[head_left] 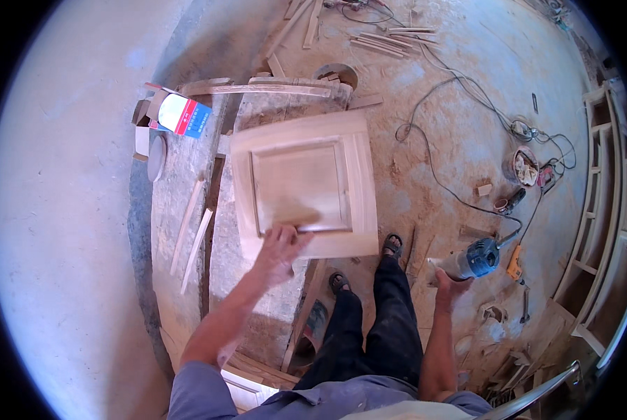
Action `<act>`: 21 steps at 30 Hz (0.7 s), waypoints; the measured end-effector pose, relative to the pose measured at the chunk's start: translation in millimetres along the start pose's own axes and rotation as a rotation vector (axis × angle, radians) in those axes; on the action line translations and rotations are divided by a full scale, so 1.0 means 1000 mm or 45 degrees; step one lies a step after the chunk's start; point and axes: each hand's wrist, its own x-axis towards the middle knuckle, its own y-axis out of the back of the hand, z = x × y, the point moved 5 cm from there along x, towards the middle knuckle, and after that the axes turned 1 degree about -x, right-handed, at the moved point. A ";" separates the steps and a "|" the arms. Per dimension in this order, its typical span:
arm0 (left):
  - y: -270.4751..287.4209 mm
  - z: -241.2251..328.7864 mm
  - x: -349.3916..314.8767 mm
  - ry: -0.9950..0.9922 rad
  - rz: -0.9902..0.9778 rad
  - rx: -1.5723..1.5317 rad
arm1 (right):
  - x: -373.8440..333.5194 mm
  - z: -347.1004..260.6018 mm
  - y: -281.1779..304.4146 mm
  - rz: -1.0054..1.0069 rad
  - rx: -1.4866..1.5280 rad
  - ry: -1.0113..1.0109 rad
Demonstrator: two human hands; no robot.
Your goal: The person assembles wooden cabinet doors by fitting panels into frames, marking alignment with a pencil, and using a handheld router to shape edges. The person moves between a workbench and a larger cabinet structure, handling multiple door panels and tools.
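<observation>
A pale wooden cabinet door (362,189) with a recessed middle panel lies over the plank bench, its right side reaching past the bench edge. My left hand (280,255) is at the door's near rail, fingers bent over the wood by the inner moulding. Off to the right, my right hand (453,283) is wrapped round a blue and silver trim router (480,257), held above the floor, apart from the door. A dark cord runs from the router's top. The router's bit end is hard to make out.
On the plank bench (250,294) lie thin wood strips (196,248), an open carton (180,115) and a round disc (157,157). Cords (432,140), a bucket (525,166), an orange drill (515,264) and offcuts cover parts of the dusty floor. A wooden cabinet frame (594,203) stands at right.
</observation>
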 end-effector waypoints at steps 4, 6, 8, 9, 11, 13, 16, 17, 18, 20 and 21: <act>0.020 -0.032 0.027 -0.020 0.140 0.089 | -0.019 -0.025 -0.015 -0.045 0.053 -0.094; 0.021 -0.044 0.028 -0.107 0.232 0.058 | -0.025 -0.034 -0.017 -0.085 -0.030 -0.058; 0.019 -0.054 0.019 -0.073 0.351 0.044 | -0.034 -0.039 -0.024 -0.135 0.055 -0.027; 0.016 -0.068 0.013 -0.032 0.439 0.048 | -0.036 -0.043 -0.033 -0.176 0.179 -0.007; 0.013 -0.088 0.002 0.249 0.630 -0.002 | -0.041 -0.052 -0.042 -0.260 0.172 0.002; 0.025 -0.085 0.008 0.374 0.536 -0.004 | -0.040 -0.061 -0.053 -0.293 0.027 0.087; 0.027 -0.071 0.034 0.093 0.649 -0.405 | -0.050 -0.094 -0.082 -0.404 0.129 0.025; 0.022 -0.075 0.048 0.163 0.663 -0.278 | -0.054 -0.104 -0.093 -0.392 0.113 0.163; 0.017 -0.079 0.058 0.238 0.680 -0.144 | -0.058 -0.113 -0.105 -0.389 0.102 0.304; 0.012 -0.070 0.081 0.340 0.670 0.130 | -0.070 -0.119 -0.128 -0.430 0.186 0.436; 0.011 -0.069 0.089 0.385 0.663 0.262 | -0.077 -0.118 -0.140 -0.477 0.284 0.424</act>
